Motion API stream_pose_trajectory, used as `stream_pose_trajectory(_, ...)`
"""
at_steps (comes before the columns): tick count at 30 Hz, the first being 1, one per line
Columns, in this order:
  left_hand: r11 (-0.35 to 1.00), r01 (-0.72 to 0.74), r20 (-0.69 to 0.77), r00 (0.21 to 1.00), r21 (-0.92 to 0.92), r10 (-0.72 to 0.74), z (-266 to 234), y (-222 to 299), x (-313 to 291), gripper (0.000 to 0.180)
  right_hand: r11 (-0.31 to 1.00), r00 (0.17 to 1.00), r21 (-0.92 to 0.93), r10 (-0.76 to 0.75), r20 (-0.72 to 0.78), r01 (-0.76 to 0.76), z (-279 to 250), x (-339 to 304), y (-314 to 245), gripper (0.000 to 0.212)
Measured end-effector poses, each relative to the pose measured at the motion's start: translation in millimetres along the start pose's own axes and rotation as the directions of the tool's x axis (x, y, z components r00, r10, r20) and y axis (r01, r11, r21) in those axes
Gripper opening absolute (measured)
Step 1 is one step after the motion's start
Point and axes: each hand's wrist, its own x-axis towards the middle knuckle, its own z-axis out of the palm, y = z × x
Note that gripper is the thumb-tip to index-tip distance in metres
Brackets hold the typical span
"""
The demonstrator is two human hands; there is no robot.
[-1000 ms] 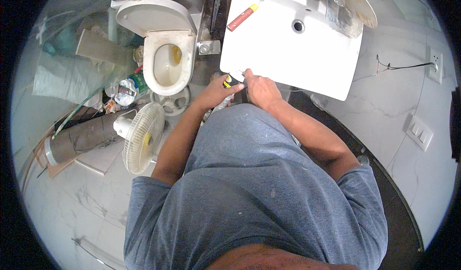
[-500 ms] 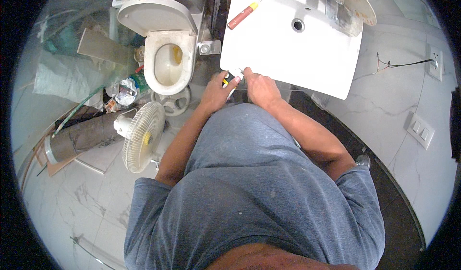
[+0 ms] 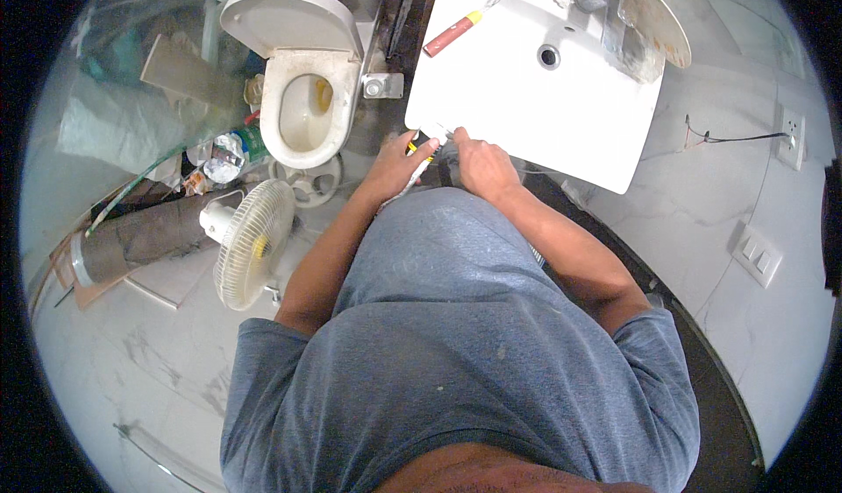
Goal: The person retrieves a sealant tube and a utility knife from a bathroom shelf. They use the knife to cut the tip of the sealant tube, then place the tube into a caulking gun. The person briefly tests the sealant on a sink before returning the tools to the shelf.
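1. Held tube (image 3: 412, 147): white, with black and yellow markings.
2. Sink (image 3: 517, 107), far right: plain, bright white.
3. Tool handle (image 3: 452, 38) on it: brick red, yellow at one end.
4. Toilet (image 3: 274, 116), far left: off-white, yellow patch inside.
5. Fan (image 3: 241, 256), left: cream, yellow centre.
6. Shirt (image 3: 491, 370), near: mottled grey-blue, pale specks.
7. Wall tiles (image 3: 693, 195), right: whitish, grey-veined.

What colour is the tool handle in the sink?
The handle is brownish red with a yellow end; head view.

Over my feed I see a toilet (image 3: 294, 24) toward eleven o'clock, a fan (image 3: 246, 243) at nine, pale floor tiles (image 3: 189, 353) at eight, dark flooring (image 3: 728, 383) at four and a marbled wall (image 3: 693, 217) with a switch plate (image 3: 757, 254) at three.
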Motion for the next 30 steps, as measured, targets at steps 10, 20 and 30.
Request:
stream_pose_trajectory(10, 1.000, -0.002, 0.008, 1.000, -0.012, 0.002, -4, 7, -3, 0.047, 0.999, 0.999, -0.002, -0.036, -0.002, 0.036, -4, 4, -1, 0.020)
stream_pose_trajectory(20, 0.999, -0.028, 0.042, 0.999, 0.028, 0.026, -7, 9, -2, 0.048, 0.999, 0.999, 0.011, -0.048, -0.018, 0.048, 2, 10, -2, 0.019)
stream_pose_trajectory(30, 0.995, 0.034, 0.101, 0.995, -0.098, -0.024, -5, -10, 6, 0.046, 0.997, 0.996, 0.029, -0.063, -0.059, 0.065, 8, 14, -1, 0.017)
